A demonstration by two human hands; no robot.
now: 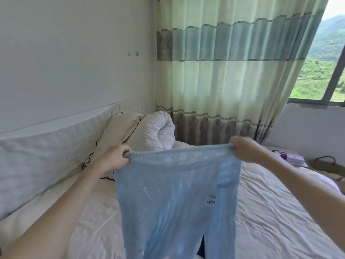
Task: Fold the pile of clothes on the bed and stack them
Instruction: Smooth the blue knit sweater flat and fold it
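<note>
A light blue knitted garment hangs in the air over the bed, held up by its top edge. My left hand pinches the left corner of that edge and my right hand pinches the right corner, so the edge is stretched between them. The knit is thin and see-through, with a small dark label on its right side. A dark blue piece of cloth shows behind its lower part. The rest of the clothes pile is out of view.
A rolled white duvet and a cream pillow lie at the head of the bed, with a black cable along the padded headboard. A small box and a woven basket sit at the right. Striped curtains hang behind.
</note>
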